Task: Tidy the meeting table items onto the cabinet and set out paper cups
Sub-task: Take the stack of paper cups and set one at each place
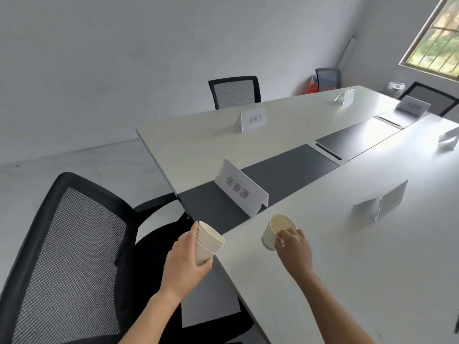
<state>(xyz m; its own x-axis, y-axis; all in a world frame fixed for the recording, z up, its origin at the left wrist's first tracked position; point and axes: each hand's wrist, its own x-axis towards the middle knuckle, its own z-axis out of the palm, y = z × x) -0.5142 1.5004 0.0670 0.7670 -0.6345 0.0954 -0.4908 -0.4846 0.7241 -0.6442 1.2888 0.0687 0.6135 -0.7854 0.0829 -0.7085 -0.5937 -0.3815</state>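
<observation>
- The room has pale walls and a long white surface [347, 269] with a dark grey strip [285, 170] down its middle.
- The left hand [183, 264] is wrapped round a stack of white paper cups [210, 242]. It holds the stack in the air, just off the near corner of the surface, above a black mesh chair [74, 256].
- The right hand [294, 252] pinches the rim of a single white paper cup [272, 232] with its fingertips. This cup is tilted, and its bottom edge seems to touch the surface just ahead of the hand.
- A white folded name card [239, 187] stands just beyond both hands, on the dark strip.
- The step looks like setting this one cup down at the seat by that name card.
- To do it well, tip the cup until its bottom sits flat, then let go softly. A paper cup is light and falls over easily.
- Keep the cup back from the edge and clear of the name card, so nothing gets knocked.
- Hold the stack gently, since a hard squeeze would squash the cups.
</observation>
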